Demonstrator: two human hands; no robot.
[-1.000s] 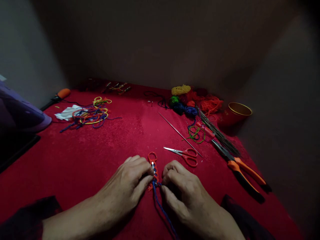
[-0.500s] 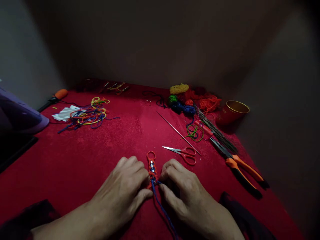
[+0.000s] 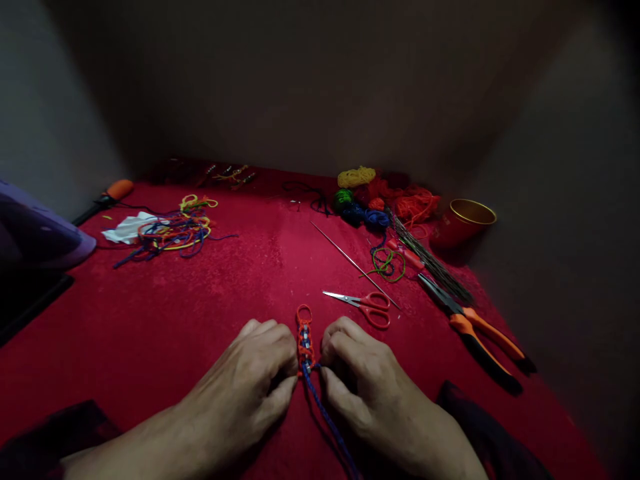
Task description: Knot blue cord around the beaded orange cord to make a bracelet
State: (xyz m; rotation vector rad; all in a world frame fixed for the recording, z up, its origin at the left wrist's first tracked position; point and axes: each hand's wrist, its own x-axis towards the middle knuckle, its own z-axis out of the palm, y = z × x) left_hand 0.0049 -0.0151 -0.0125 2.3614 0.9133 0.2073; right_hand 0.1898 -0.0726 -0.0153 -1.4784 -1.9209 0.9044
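A short braid of orange and blue cord [image 3: 305, 339] with a loop at its far end lies on the red cloth [image 3: 210, 313] between my hands. My left hand [image 3: 255, 383] has its fingers curled and pinches the braid's near end from the left. My right hand [image 3: 357, 383] is closed too and pinches the same spot from the right. Loose blue strands [image 3: 327, 420] trail from the braid toward me, between my wrists.
Small orange scissors [image 3: 367, 305] lie just right of the braid, with a long metal needle [image 3: 353, 263] beyond them. Orange-handled pliers [image 3: 475, 330], a bundle of thin sticks [image 3: 430, 260], yarn balls [image 3: 380, 197] and a red cup [image 3: 463, 223] sit at the right. Tangled cords [image 3: 173, 230] lie far left.
Both hands have drawn slightly toward me and closed in tighter on the braid's near end. The braid now lies straighter between them.
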